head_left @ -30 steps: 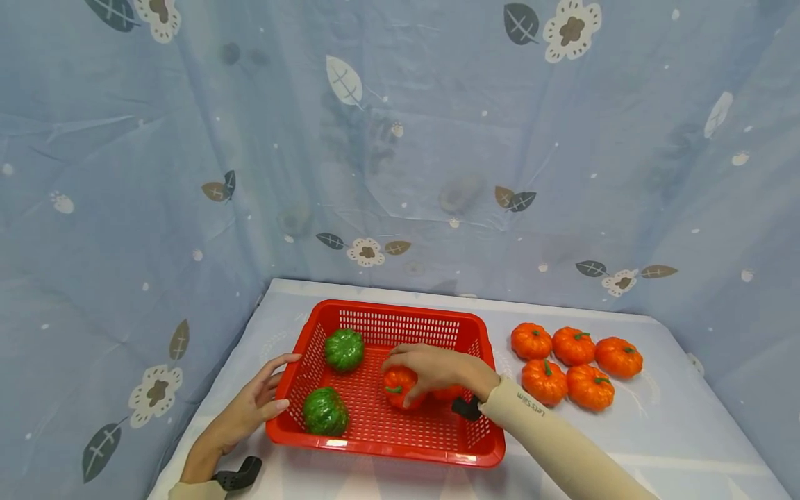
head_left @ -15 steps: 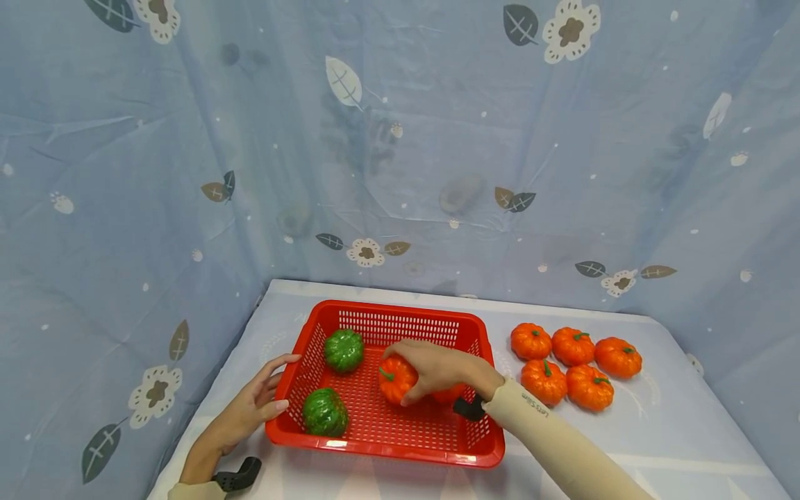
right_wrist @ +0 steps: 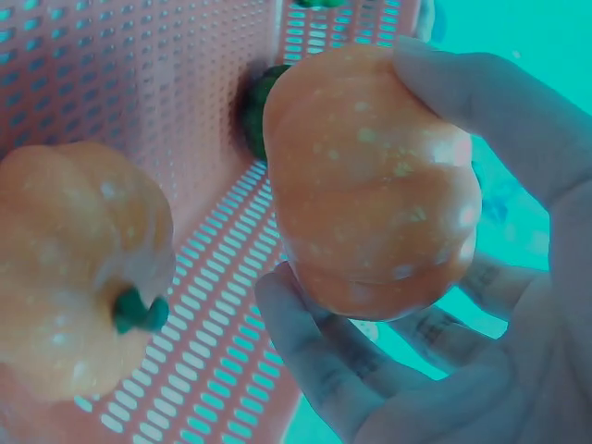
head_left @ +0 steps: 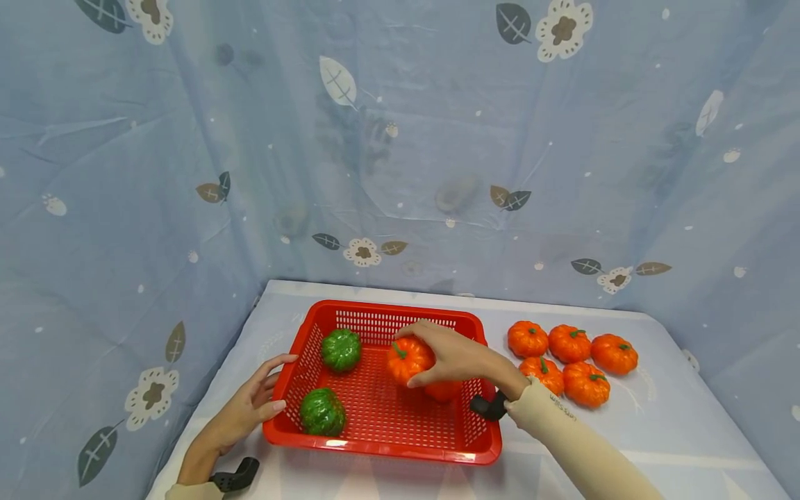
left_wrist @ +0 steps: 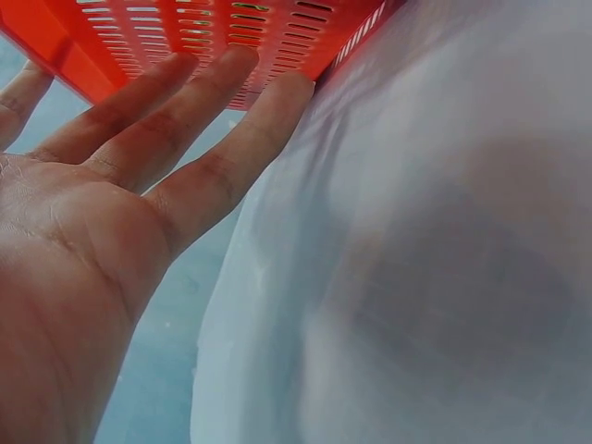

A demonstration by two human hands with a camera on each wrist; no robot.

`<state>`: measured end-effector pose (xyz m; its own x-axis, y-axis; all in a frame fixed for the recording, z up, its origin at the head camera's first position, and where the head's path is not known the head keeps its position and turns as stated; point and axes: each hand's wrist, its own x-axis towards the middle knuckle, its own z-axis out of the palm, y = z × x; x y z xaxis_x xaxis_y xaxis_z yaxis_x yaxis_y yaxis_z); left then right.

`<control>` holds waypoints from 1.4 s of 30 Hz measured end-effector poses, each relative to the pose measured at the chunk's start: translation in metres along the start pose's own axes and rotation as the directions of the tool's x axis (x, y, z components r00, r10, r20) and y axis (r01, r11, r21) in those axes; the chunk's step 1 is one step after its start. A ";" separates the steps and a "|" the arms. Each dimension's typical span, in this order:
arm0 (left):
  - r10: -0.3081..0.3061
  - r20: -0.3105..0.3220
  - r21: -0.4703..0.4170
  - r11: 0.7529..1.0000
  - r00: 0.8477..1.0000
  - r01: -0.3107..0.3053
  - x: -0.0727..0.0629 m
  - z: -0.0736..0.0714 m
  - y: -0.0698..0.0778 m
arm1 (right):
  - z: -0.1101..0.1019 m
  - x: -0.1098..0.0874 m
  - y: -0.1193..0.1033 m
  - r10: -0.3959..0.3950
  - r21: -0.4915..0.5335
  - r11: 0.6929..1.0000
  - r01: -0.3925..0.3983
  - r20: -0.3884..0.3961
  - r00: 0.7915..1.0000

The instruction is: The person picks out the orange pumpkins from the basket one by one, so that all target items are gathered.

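Note:
My right hand [head_left: 459,353] grips an orange toy pumpkin [head_left: 406,362] with a green stem, thumb on one side and fingers on the other. It is raised inside the red perforated basket [head_left: 381,450], apart from the floor in the right wrist view. A second orange pumpkin [right_wrist: 79,268] lies in the basket, partly hidden under my right hand in the head view. Two green pumpkins [head_left: 340,350] sit along the basket's left side. At the left wall, my left hand [head_left: 244,410] touches the basket with extended fingers [left_wrist: 217,176], its thumb at the rim.
Several orange pumpkins [head_left: 569,344] stand in two rows on the white-covered table [head_left: 650,430], right of the basket. A blue patterned curtain [head_left: 400,153] rises behind and at both sides. Black wrist mounts [head_left: 235,476] are on both arms.
My right hand has lifted the orange pumpkin off the basket floor and moved it a little up and right. The left hand stays at the basket's left side.

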<state>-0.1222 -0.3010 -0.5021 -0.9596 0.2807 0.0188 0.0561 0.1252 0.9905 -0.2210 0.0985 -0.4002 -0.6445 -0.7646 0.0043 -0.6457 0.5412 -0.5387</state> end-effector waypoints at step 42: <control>-0.003 -0.013 0.028 1.000 1.000 0.003 -0.001 0.003 0.007 | -0.028 -0.158 0.066 0.363 0.241 0.926 -0.292 -0.346 0.865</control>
<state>-0.1200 -0.2979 -0.4951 -0.9632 0.2684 0.0178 0.0607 0.1527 0.9864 -0.1736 0.2652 -0.4129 -0.9335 -0.3445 0.0997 -0.3112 0.6399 -0.7026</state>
